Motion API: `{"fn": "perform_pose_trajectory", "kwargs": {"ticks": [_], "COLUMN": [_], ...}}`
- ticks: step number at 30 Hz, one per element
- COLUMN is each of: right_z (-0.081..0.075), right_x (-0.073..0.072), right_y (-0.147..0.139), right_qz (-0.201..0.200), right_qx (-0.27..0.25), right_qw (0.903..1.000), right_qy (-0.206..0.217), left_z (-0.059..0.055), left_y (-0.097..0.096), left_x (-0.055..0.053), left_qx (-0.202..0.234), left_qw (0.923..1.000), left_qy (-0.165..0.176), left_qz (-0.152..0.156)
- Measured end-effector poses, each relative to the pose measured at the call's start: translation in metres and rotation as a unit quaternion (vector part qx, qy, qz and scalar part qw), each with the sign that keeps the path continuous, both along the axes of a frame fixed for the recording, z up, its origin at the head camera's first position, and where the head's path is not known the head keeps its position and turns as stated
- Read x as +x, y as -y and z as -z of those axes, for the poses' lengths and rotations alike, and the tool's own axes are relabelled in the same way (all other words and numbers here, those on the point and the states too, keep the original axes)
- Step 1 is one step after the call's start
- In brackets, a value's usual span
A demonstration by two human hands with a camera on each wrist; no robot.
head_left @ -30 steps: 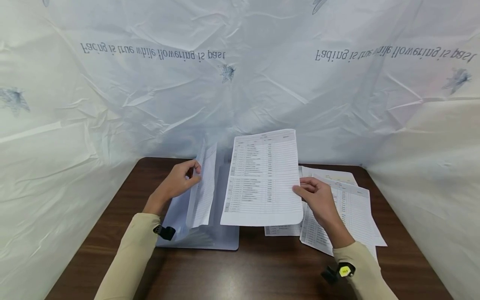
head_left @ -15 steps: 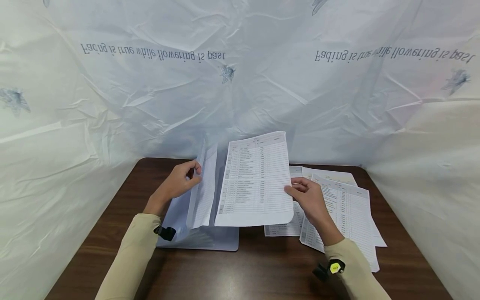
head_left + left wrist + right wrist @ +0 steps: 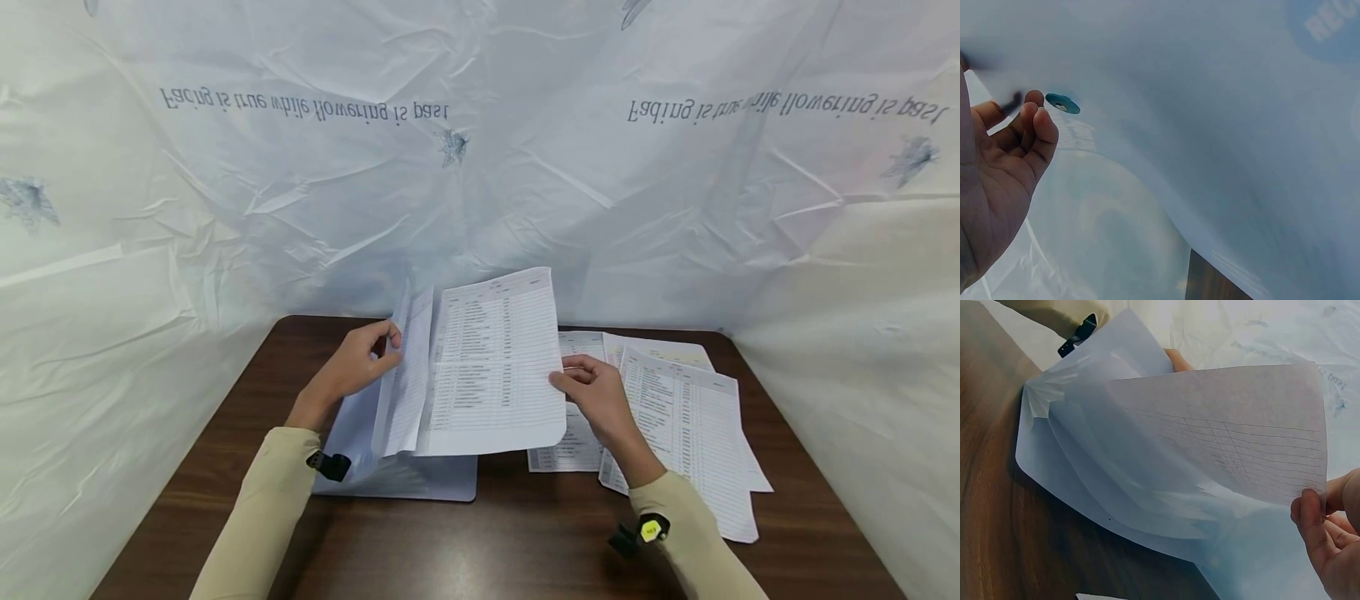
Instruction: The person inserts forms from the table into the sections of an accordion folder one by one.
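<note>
A translucent bluish plastic folder [image 3: 442,483] lies on the table left of centre, its top cover raised, with a curled printed page [image 3: 414,375] by the cover. My left hand [image 3: 360,362] pinches the cover's edge, close to a teal snap button [image 3: 1062,104] in the left wrist view. Between thumb and fingers, my right hand [image 3: 600,396] holds a printed table sheet [image 3: 495,367] by its right edge. The sheet's left edge is hidden at the folder's mouth. Part of this sheet [image 3: 1229,394] shows through the film in the right wrist view.
Several overlapping printed sheets [image 3: 690,433] lie on the right side of the dark wooden table [image 3: 480,550]. White plastic sheeting [image 3: 480,192] with printed text hangs close behind the table and at both sides.
My right hand has moved left with the sheet, bringing its left edge to the raised cover. The left hand and folder have stayed in place.
</note>
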State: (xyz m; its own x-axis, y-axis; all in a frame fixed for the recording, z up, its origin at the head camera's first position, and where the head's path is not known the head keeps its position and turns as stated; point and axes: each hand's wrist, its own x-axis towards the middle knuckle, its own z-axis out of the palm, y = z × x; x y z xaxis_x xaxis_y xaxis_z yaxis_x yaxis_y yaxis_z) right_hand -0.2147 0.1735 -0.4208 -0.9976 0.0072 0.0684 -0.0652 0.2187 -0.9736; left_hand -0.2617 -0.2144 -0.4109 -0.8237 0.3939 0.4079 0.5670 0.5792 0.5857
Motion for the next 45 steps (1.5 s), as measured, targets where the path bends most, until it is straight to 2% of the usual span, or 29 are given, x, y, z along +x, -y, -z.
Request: {"fn": "perform_pose_trajectory", "kwargs": {"ticks": [11, 25, 34, 45], "right_z": [0.005, 0.008, 0.011, 0.015], "right_x": [-0.001, -0.002, -0.004, -0.004], "right_y": [0.015, 0.033, 0.041, 0.055], "right_qz": [-0.014, -0.028, -0.038, -0.038], "right_qx": [-0.029, -0.015, -0.032, -0.048], "right_qw": [0.9995, 0.9995, 0.9988, 0.998], "right_qy": [0.004, 0.008, 0.001, 0.016], "left_z": [-0.002, -0.002, -0.003, -0.003], "left_y": [-0.001, 0.0, -0.002, 0.0], "left_x": [0.002, 0.002, 0.003, 0.004], "left_qx": [0.0, -0.001, 0.0, -0.004], "left_qw": [1.0, 1.0, 0.9999, 0.9998], "left_qy": [0.007, 0.001, 0.006, 0.01], "left_qz": [-0.004, -0.007, -0.011, -0.014]}}
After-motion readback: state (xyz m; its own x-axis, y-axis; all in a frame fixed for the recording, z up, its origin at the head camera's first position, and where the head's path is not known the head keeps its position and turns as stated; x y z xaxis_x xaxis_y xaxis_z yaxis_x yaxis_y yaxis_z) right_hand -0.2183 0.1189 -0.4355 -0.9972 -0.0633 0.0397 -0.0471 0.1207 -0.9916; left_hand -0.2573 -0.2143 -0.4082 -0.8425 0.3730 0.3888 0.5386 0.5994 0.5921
